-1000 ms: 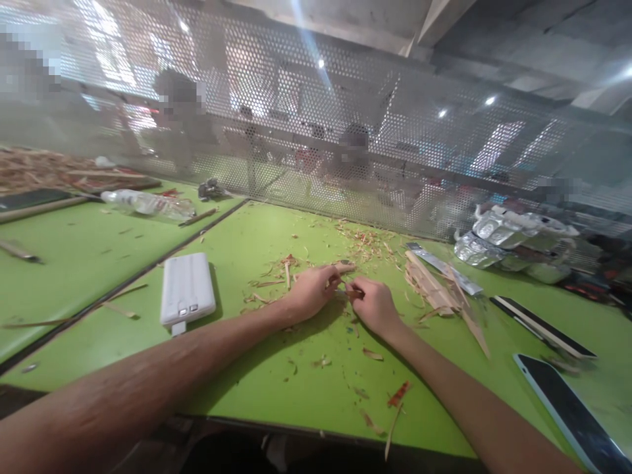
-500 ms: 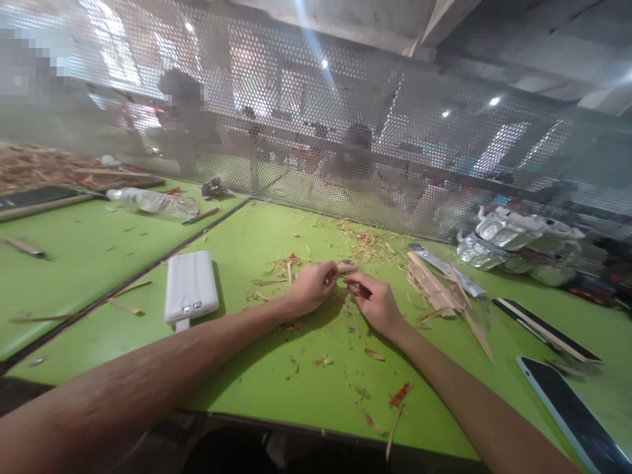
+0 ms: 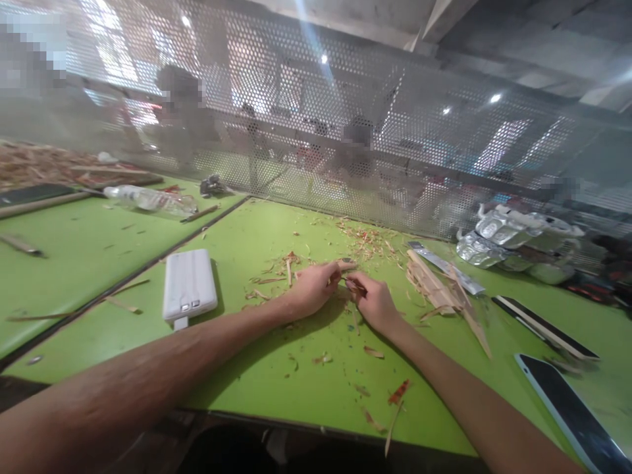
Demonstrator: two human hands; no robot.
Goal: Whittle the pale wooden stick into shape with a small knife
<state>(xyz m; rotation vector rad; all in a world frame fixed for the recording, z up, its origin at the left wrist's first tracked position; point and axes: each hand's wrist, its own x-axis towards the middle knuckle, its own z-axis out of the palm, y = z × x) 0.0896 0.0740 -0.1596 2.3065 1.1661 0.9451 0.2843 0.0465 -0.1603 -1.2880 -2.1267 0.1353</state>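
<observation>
While both hands meet over the green table, the left hand and right hand pinch a thin wooden sliver between fingertips, its length running left-right, among scattered shavings.

Green worktop stretching under a perforated metal screen running along its far edge. Blurred people sitting beyond the screen. Ceiling lights glaring overhead; grey concrete ceiling showing above.

White power bank, plastic bottle — phone, foil
</observation>
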